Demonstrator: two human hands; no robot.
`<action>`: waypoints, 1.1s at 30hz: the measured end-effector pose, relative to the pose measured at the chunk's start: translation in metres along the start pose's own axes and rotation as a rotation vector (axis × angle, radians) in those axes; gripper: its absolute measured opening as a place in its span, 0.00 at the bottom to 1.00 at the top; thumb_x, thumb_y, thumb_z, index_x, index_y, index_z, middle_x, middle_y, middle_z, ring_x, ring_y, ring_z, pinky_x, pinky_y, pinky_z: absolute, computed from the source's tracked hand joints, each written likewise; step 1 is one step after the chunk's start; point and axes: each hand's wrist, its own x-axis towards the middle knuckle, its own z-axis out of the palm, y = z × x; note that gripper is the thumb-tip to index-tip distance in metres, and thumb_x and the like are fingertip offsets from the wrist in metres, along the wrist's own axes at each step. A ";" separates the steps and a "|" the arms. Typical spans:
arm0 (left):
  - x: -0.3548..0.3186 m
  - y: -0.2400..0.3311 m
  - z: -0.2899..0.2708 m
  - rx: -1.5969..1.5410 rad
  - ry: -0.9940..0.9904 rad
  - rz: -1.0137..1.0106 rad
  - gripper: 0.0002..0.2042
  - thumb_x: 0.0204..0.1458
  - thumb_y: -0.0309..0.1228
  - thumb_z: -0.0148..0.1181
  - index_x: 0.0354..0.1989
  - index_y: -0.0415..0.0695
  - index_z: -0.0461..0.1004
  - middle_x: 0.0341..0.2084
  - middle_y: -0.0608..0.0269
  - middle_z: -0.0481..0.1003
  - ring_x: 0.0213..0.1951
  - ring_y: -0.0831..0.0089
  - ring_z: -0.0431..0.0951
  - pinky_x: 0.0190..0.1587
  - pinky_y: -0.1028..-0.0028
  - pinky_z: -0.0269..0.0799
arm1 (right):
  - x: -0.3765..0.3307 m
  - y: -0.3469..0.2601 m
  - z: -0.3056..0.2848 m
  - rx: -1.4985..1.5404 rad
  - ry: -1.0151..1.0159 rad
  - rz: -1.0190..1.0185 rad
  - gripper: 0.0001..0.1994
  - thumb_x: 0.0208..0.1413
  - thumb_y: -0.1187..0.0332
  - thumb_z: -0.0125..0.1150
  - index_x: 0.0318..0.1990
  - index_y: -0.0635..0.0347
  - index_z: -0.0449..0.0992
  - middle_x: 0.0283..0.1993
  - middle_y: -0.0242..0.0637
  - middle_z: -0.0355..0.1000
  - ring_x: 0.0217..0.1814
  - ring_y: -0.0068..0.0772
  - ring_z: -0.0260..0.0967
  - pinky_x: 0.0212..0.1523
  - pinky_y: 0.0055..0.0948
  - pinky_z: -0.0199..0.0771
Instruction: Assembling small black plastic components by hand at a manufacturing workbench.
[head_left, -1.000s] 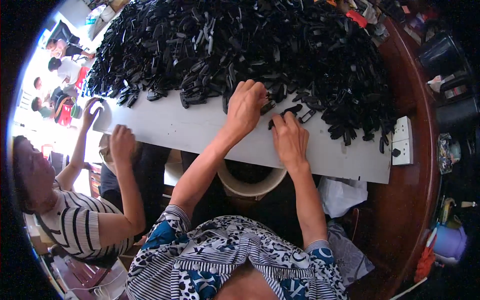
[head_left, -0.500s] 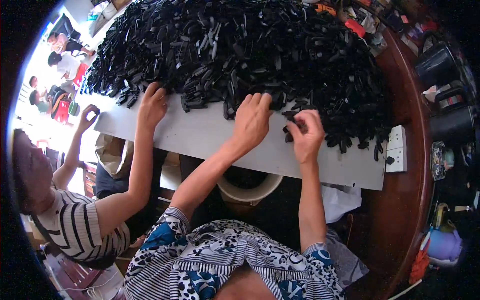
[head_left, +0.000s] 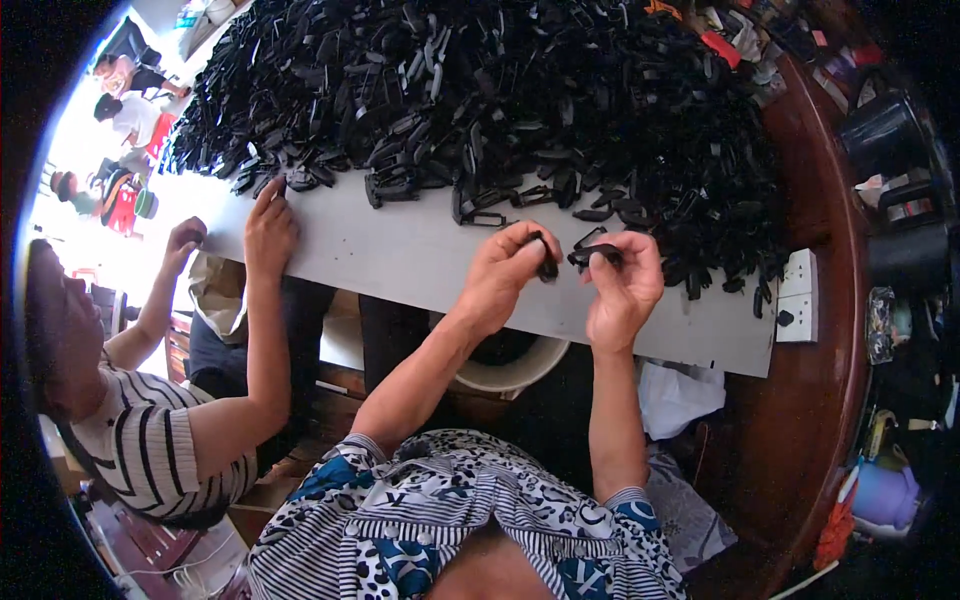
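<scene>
Just above the near part of the grey-white tabletop [head_left: 400,265], my left hand [head_left: 498,278] is closed, pinching a curved black plastic piece [head_left: 546,258] between thumb and fingers. Close beside it, my right hand [head_left: 626,292] grips another black plastic piece [head_left: 598,254], which looks like a narrow clip with a thin frame sticking up. A small gap separates the two pieces. Beyond both hands rises a broad heap of similar black clip-like pieces [head_left: 440,110]; some lie loose along its near edge. Their exact kind is too small to make out.
At my left, a person in a striped top works with hands [head_left: 270,235] at the heap's edge. Below the table edge stands a pale bucket [head_left: 520,378]. A white power strip [head_left: 797,295] lies at the right, beside a red-brown wooden edge [head_left: 840,250]. Other people sit far left.
Both my hands have drawn back from the heap's edge toward me, now each with a black piece. My left hand moved closer to the right. The co-worker's hands also shifted back slightly.
</scene>
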 end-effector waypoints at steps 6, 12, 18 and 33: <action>-0.015 0.003 -0.003 -0.126 -0.046 -0.192 0.17 0.60 0.47 0.42 0.33 0.44 0.64 0.15 0.69 0.61 0.17 0.82 0.58 0.19 0.82 0.53 | -0.011 -0.001 0.013 -0.256 -0.019 -0.123 0.12 0.50 0.74 0.61 0.40 0.64 0.67 0.35 0.35 0.68 0.35 0.25 0.66 0.35 0.23 0.69; -0.022 0.005 -0.009 -0.088 0.019 -0.302 0.22 0.60 0.51 0.38 0.29 0.43 0.65 0.13 0.74 0.55 0.14 0.85 0.49 0.16 0.82 0.41 | -0.016 -0.032 0.010 -1.004 -0.437 -0.033 0.08 0.44 0.77 0.58 0.32 0.64 0.66 0.30 0.44 0.66 0.28 0.46 0.66 0.29 0.34 0.67; -0.025 0.000 -0.008 0.051 0.032 -0.263 0.22 0.61 0.50 0.36 0.27 0.43 0.65 0.11 0.74 0.54 0.12 0.86 0.48 0.14 0.81 0.41 | -0.023 -0.042 0.015 -1.176 -0.506 -0.078 0.06 0.44 0.78 0.58 0.30 0.63 0.68 0.26 0.46 0.69 0.29 0.51 0.67 0.26 0.39 0.64; -0.031 -0.004 -0.004 0.262 0.072 -0.110 0.20 0.61 0.49 0.38 0.30 0.43 0.65 0.13 0.74 0.56 0.15 0.86 0.50 0.16 0.82 0.43 | -0.026 -0.024 0.020 -1.341 -0.376 -0.144 0.09 0.49 0.68 0.59 0.28 0.61 0.65 0.23 0.45 0.69 0.26 0.50 0.69 0.25 0.43 0.66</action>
